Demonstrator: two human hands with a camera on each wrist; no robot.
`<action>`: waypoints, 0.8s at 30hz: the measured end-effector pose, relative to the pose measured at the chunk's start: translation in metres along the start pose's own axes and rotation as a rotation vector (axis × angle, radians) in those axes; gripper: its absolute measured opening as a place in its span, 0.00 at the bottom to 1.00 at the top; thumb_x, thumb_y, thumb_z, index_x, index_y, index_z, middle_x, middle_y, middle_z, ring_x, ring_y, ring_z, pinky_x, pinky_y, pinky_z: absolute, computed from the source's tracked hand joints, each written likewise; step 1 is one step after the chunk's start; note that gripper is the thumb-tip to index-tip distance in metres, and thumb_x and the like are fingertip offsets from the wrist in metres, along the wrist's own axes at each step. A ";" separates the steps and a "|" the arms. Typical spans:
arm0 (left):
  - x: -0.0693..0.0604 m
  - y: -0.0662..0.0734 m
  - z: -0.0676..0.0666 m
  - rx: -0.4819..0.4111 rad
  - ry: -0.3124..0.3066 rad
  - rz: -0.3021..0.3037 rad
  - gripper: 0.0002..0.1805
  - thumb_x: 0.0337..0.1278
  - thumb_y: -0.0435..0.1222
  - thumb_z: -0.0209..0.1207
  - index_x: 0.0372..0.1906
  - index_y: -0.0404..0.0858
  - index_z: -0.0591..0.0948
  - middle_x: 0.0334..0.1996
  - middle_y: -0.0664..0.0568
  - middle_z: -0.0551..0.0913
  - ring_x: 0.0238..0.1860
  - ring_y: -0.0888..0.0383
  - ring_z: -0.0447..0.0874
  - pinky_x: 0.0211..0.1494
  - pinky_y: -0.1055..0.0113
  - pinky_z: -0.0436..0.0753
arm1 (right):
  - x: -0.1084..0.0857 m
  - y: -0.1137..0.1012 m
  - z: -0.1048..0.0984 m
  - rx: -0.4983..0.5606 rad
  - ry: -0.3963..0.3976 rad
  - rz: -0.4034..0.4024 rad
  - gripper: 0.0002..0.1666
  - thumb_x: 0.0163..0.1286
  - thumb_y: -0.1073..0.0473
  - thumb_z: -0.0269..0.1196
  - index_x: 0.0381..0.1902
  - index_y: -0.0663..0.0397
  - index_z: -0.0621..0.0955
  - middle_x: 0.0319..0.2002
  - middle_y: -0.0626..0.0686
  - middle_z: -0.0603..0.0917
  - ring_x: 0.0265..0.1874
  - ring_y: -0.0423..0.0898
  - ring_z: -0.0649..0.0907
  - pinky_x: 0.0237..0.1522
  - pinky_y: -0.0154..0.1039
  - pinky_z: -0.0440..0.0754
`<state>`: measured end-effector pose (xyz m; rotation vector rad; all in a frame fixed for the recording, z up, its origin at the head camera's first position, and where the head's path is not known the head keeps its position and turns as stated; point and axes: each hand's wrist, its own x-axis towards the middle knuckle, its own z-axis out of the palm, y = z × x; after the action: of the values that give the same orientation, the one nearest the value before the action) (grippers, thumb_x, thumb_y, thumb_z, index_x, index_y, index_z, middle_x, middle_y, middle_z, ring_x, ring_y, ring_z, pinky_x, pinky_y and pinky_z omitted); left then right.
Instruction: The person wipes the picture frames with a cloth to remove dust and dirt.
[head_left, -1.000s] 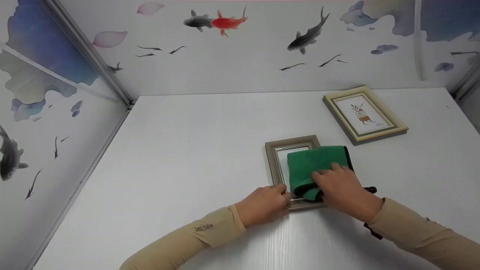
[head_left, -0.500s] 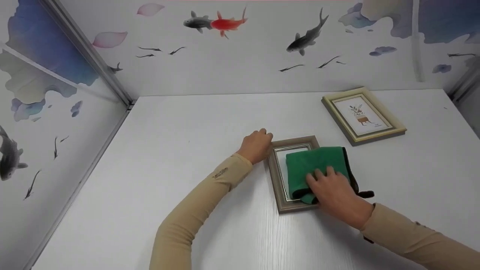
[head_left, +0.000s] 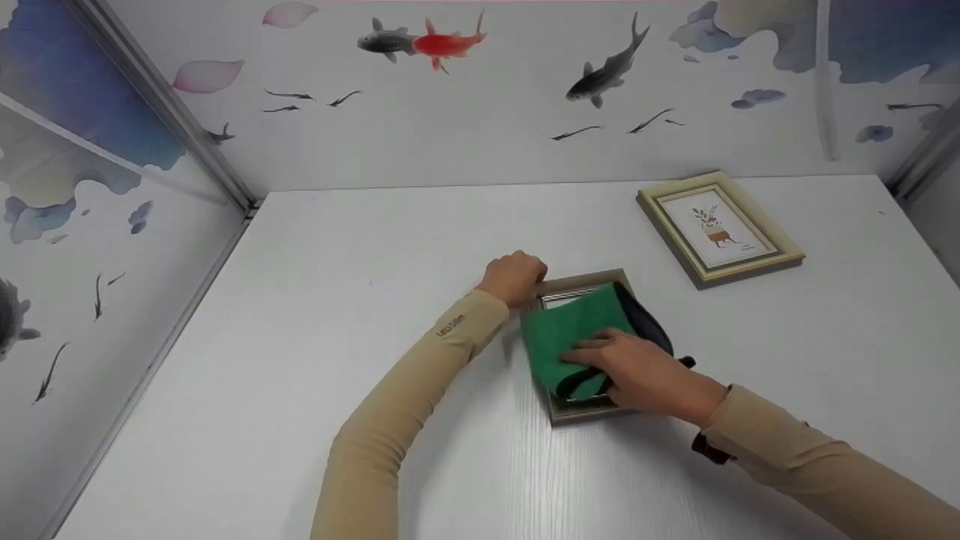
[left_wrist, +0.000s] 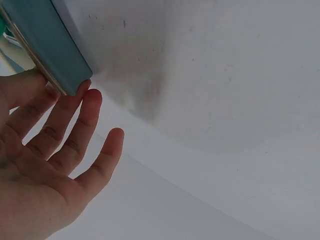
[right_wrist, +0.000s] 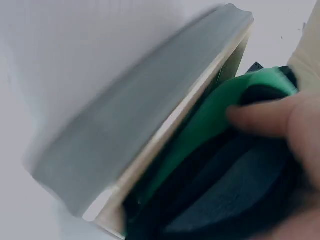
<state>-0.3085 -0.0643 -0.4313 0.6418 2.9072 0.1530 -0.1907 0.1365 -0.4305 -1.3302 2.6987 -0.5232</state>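
Note:
A brown-grey picture frame (head_left: 581, 281) lies flat on the white table, largely covered by a folded green cloth (head_left: 562, 330) with black edging. My left hand (head_left: 514, 279) holds the frame's far left corner; in the left wrist view the thumb lies over the rim, some fingers touch the outer side and the little finger sticks out free. On top of the cloth is my right hand (head_left: 645, 367), fingers pressing it against the frame. The right wrist view, partly blurred, has a fold of cloth (right_wrist: 200, 130) between thumb and fingers, beside the frame's side (right_wrist: 140, 100).
Further back on the right lies a second, cream-gold picture frame (head_left: 784, 251) with a potted-plant picture. White panels printed with fish and leaves border the white table (head_left: 337, 315) at the back and left.
My left hand has moved from the frame's near left corner to its far left corner. The right hand has slid the cloth leftward across the frame, and the cloth has turned.

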 end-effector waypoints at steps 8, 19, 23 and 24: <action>0.000 0.004 -0.002 0.066 -0.066 -0.019 0.12 0.72 0.43 0.51 0.45 0.44 0.84 0.40 0.52 0.84 0.42 0.54 0.80 0.55 0.44 0.71 | -0.008 0.011 0.002 0.119 -0.057 -0.221 0.32 0.58 0.74 0.66 0.61 0.47 0.79 0.60 0.55 0.78 0.62 0.60 0.71 0.58 0.62 0.68; -0.004 0.011 -0.001 0.233 -0.117 -0.047 0.16 0.74 0.41 0.46 0.58 0.53 0.78 0.51 0.50 0.80 0.52 0.50 0.73 0.59 0.42 0.67 | -0.041 -0.008 -0.001 -0.288 0.084 -0.023 0.34 0.41 0.69 0.78 0.51 0.57 0.81 0.48 0.59 0.84 0.50 0.65 0.78 0.51 0.64 0.72; -0.004 0.011 -0.003 0.256 -0.125 -0.040 0.16 0.73 0.39 0.48 0.58 0.52 0.78 0.51 0.50 0.81 0.53 0.50 0.73 0.60 0.43 0.66 | -0.045 -0.017 0.002 -0.466 0.166 0.100 0.25 0.37 0.65 0.80 0.35 0.62 0.81 0.31 0.59 0.84 0.37 0.63 0.82 0.47 0.61 0.76; -0.004 0.011 -0.003 0.246 -0.126 -0.037 0.16 0.73 0.38 0.48 0.58 0.51 0.78 0.51 0.50 0.81 0.53 0.50 0.74 0.61 0.42 0.66 | -0.046 -0.020 0.003 -0.494 0.172 0.120 0.23 0.37 0.64 0.80 0.32 0.63 0.80 0.27 0.59 0.83 0.32 0.62 0.82 0.46 0.60 0.76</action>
<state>-0.3013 -0.0561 -0.4262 0.6091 2.8358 -0.2446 -0.1470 0.1607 -0.4295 -1.2458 3.1635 0.0555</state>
